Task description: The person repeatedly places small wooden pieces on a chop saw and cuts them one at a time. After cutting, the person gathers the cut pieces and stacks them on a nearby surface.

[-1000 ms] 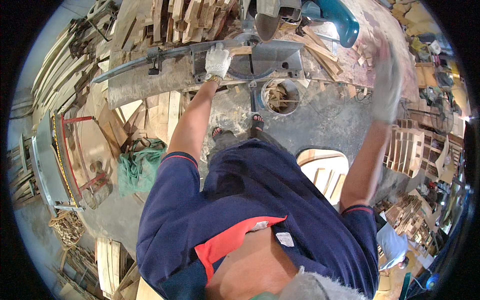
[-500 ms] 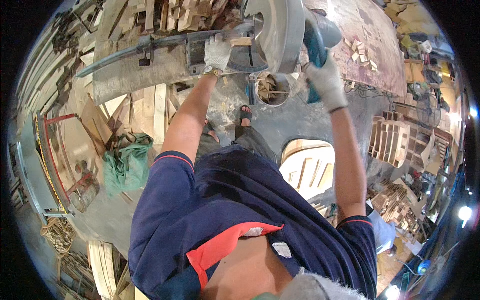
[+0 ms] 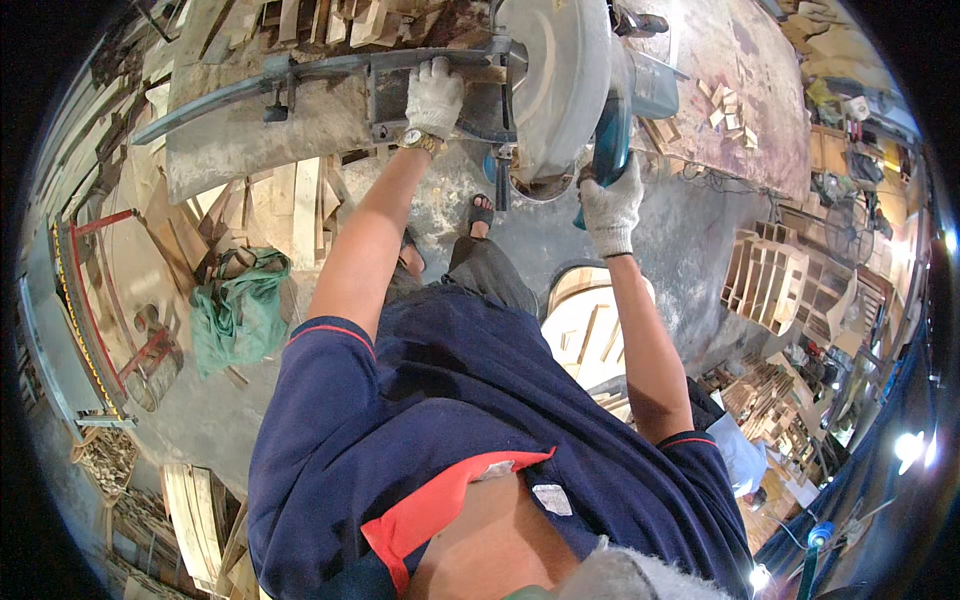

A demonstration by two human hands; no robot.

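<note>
At the top we see the saw (image 3: pixel 566 85), cut off by the picture's edge. The gloved right hand (image 3: pixel 612 208) wraps its fingers around the blue-green handle (image 3: pixel 613 140); we cannot make out every fingertip. The gloved left hand (image 3: pixel 435 97) lies over the metal fence (image 3: pixel 388 85), fingers slightly bent; we cannot tell what, if anything, it holds. The saw partly hides a bucket (image 3: pixel 543 194).

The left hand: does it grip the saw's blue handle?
No, the right hand grips the blue handle, while the left hand lies apart from it.
</note>
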